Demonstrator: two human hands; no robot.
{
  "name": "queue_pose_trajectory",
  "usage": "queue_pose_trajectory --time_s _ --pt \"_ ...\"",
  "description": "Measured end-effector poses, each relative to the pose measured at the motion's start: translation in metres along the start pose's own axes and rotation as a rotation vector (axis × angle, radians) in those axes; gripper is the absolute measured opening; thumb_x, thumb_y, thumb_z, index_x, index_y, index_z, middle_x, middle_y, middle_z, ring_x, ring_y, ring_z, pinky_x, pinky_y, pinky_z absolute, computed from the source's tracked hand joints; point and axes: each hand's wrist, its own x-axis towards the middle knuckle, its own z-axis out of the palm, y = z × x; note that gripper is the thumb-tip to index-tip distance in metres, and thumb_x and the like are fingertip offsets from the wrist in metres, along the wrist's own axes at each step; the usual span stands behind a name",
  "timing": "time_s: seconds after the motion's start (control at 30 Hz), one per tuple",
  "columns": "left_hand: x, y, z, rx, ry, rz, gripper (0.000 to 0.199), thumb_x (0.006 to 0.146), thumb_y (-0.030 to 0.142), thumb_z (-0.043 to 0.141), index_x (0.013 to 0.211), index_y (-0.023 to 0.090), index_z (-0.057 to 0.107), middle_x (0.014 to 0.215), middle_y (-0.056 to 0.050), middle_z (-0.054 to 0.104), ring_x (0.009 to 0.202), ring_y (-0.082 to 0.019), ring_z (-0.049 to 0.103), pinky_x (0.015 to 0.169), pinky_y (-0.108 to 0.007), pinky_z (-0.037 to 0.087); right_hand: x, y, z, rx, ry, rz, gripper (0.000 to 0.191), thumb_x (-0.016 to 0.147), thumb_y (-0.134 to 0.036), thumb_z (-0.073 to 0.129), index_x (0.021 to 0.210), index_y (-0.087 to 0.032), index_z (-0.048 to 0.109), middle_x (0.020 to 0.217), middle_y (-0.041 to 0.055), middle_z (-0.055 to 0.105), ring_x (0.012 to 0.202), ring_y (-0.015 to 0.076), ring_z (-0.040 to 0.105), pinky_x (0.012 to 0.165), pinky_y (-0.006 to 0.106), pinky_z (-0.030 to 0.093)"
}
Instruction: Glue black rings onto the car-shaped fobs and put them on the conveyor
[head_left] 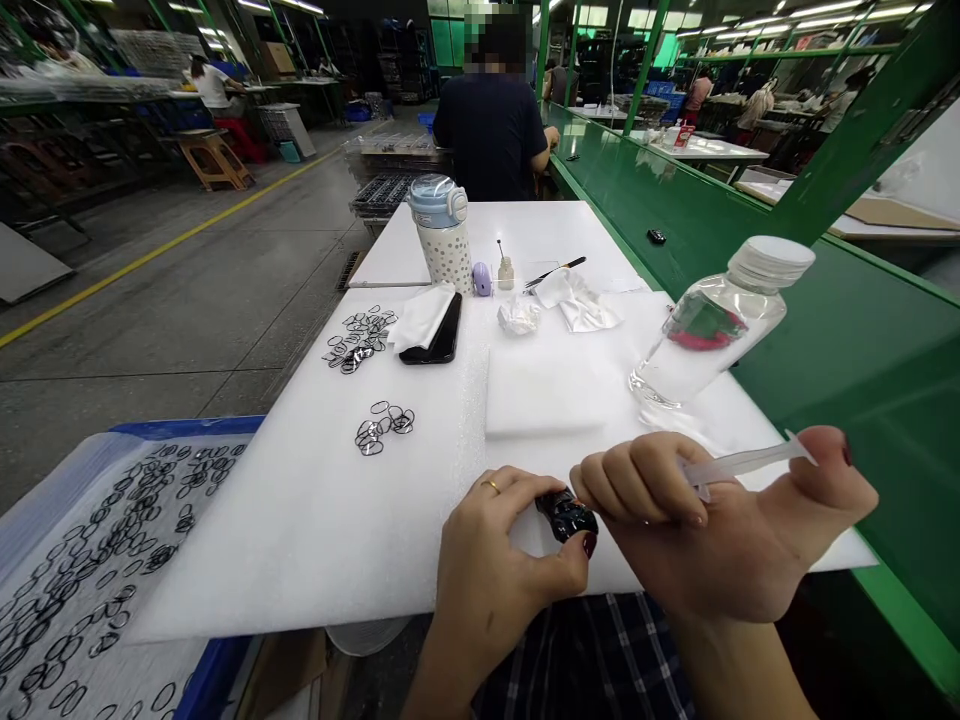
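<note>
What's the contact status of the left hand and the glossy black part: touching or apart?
Touching. The head view shows the left hand holding the glossy black part, its thumb pressed against the part with no gap.

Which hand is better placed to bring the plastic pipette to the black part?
Right, probably: the right hand holds the plastic pipette, while the left hand pinches the black part.

One black part, one plastic syringe, one plastic bottle, one phone.
</note>
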Motion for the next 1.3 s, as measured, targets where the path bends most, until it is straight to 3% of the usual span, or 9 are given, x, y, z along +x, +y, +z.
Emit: queue_pose_trajectory --time_s 0.43,0.73,1.3 --pt "0.0 -0.001 0.003 0.008 0.019 0.003 0.022 0.061 0.019 0.068 0.082 0.024 0.069 0.085 0.0 0.068 0.084 -0.023 0.059 0.076 -0.041 0.048 -0.004 0.012 -0.001 0.03 0.064 -0.019 0.062 0.071 -0.078 0.029 0.049 -0.02 0.023 0.043 -0.0025 0.014 0.043 0.0124 0.02 0.049 0.032 0.022" --pt "0.0 -0.003 0.004 0.027 0.028 0.016 0.023 0.061 0.02 0.069 0.084 0.024 0.07 0.085 0.0 0.067 0.085 -0.023 0.06 0.076 -0.041 0.048 -0.007 0.01 0.0 -0.036 0.043 -0.047 0.056 0.075 -0.072 0.027 0.051 -0.022 0.03 0.043 -0.0016 0.016 0.046 0.0156 0.021 0.051 0.034 0.024" --pt "0.001 0.001 0.001 0.007 0.011 -0.016 0.022 0.063 0.023 0.068 0.085 0.023 0.071 0.087 -0.001 0.068 0.086 -0.024 0.06 0.077 -0.042 0.048 -0.011 0.005 0.005 -0.118 0.12 -0.041 0.055 0.074 -0.071 0.033 0.05 -0.022 0.028 0.043 -0.0008 0.018 0.046 0.0161 0.021 0.051 0.034 0.023"
